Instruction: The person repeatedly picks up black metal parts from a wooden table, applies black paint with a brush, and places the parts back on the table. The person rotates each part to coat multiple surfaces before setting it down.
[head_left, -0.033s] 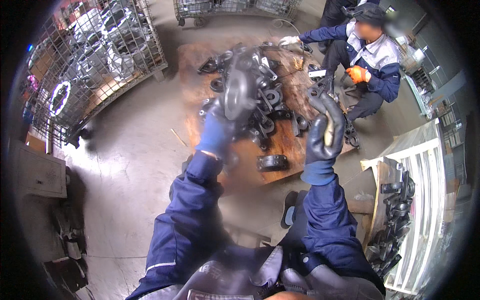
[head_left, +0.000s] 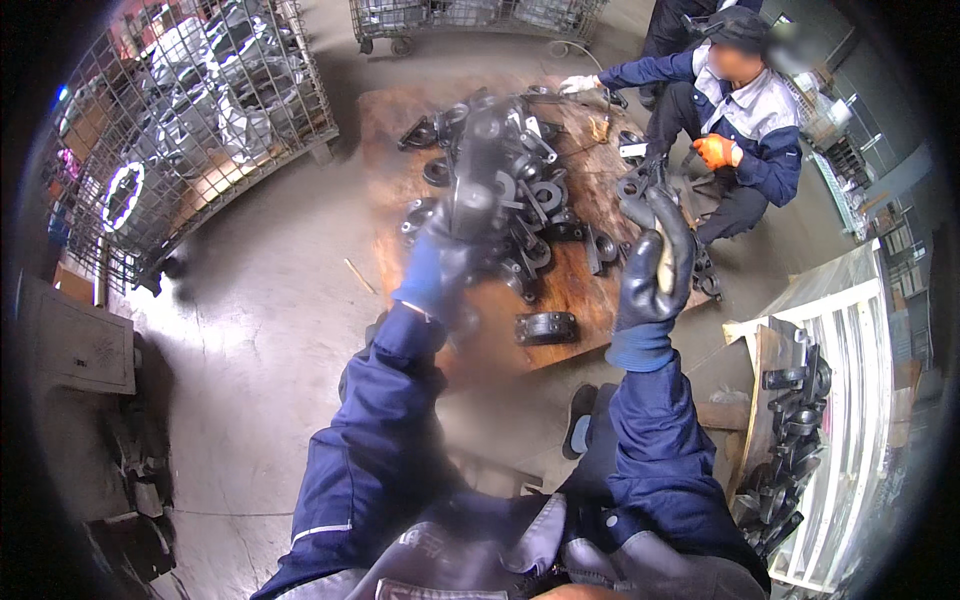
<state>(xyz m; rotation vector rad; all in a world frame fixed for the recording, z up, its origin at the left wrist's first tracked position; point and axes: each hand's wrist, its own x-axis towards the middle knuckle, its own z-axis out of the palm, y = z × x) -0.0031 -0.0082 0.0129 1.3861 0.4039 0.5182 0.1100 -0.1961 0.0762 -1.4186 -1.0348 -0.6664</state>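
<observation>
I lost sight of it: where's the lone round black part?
In the head view, the round black part lies slightly right of centre, on the wooden board by its near edge, below the piled parts.

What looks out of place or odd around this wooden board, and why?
A thin pale stick lies alone on the floor left of the wooden board, perhaps dropped. The co-worker's gloves also mismatch: one orange glove, one white glove.
</observation>
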